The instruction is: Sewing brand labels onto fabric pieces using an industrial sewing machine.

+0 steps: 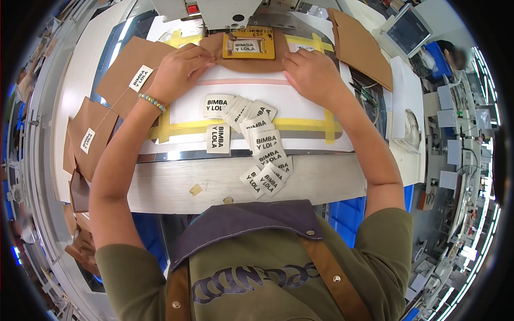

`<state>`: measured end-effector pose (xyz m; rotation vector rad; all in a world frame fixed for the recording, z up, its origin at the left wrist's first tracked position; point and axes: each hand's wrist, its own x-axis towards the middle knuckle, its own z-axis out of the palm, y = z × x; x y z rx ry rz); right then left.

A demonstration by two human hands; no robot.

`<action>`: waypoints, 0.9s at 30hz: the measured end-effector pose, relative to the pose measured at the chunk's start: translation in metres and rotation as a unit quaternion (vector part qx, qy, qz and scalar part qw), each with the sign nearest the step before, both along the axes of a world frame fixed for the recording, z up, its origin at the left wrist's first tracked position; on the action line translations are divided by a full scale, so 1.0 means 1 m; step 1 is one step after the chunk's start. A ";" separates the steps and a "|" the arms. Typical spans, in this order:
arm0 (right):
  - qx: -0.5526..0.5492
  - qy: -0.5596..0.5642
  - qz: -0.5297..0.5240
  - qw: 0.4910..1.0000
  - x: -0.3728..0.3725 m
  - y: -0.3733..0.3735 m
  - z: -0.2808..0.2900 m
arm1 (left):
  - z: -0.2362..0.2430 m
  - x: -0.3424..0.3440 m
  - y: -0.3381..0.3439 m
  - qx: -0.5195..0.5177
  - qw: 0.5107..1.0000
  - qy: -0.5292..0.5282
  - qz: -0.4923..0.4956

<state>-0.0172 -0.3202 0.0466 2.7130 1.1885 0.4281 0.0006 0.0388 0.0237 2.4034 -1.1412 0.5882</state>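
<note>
A brown sheet piece (246, 66), leather-like, lies on the white work plate beneath the sewing machine head (230, 12). A yellow clamp frame (227, 52) rests on top of it, and a white label with black lettering (247, 47) shows through the frame's window. At the left edge of the piece my left hand (182, 70) has its fingers drawn together on it. My right hand (313, 75) holds the right edge with bent fingers. Its fingertips are partly hidden. Nearer me, several loose white labels (266, 140) lie in an overlapping trail.
Brown pieces with labels attached (120, 75) hang over the left side, joined by a thread. A stack of brown pieces (364, 48) lies at the right, beside a white box (406, 115). Yellow tape (187, 128) borders the plate. A screen (407, 31) stands at the far right.
</note>
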 end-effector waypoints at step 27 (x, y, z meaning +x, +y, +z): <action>0.117 0.226 0.026 0.967 -0.168 0.000 0.041 | 0.023 -0.150 0.046 0.026 0.997 0.029 0.072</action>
